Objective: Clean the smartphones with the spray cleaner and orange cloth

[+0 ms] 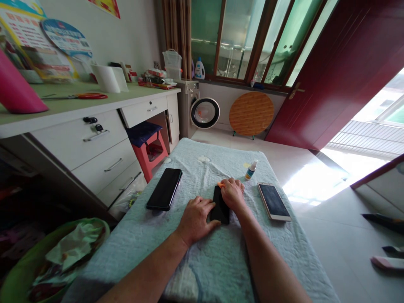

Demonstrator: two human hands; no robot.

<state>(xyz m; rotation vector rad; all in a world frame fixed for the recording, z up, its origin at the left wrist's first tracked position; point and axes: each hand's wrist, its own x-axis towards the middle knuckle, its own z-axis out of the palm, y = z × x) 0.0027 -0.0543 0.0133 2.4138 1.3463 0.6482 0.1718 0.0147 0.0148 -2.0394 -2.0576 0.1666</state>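
Observation:
A black phone (219,206) lies face up in the middle of a pale blue cloth (195,261). My left hand (195,219) rests on the phone's left edge, fingers curled against it and holding it down. My right hand (232,192) is closed on a small orange tool (220,184), pressed to the phone's upper part. A larger black phone (164,189) lies to the left. A gold-edged phone (274,201) lies to the right. A small white bottle with a blue cap (251,170) stands just beyond my right hand.
A white desk with drawers (94,139) runs along the left, a red stool (148,147) under it. A green basin with cloths (59,252) sits at lower left. A washing machine (202,110), a round wooden board (251,113) and a red door (341,71) stand behind.

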